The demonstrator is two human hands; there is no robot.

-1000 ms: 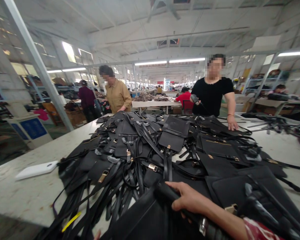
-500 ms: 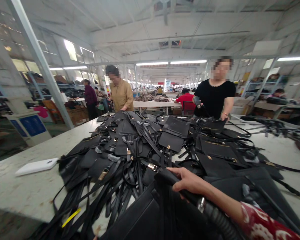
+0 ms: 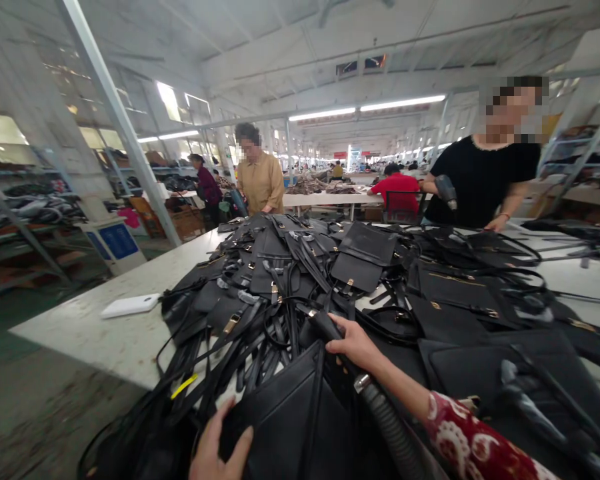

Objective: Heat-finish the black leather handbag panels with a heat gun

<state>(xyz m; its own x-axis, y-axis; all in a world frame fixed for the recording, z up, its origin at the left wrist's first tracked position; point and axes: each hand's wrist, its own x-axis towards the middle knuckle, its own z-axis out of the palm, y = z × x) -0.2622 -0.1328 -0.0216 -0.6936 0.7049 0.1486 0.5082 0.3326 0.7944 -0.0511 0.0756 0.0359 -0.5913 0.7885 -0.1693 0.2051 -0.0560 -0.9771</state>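
Observation:
My right hand [image 3: 353,343] is closed around a black hose nozzle [image 3: 325,327]. A metal clamp [image 3: 363,383] joins it to a ribbed grey hose [image 3: 390,427] running down to the bottom edge. Below the nozzle lies a black bag [image 3: 285,407] with seamed panels, close to me. At that bag's left edge is my left hand [image 3: 220,447], thumb and fingers spread apart; whether it presses on the bag I cannot tell. Black straps and a yellow strip [image 3: 184,386] lie just beyond my left hand.
Many black bags with gold buckles [image 3: 365,257] are heaped over the white table [image 3: 115,340]. A white phone-like object [image 3: 130,305] lies on its left side. Across the table stand one person in tan [image 3: 260,177] and another in black [image 3: 485,177] with a grey heat-gun-like tool [image 3: 446,191].
My left hand has come up into view beside the near bag. The camera view has turned left, and the person in black has lifted the tool a little. My right hand keeps its hold.

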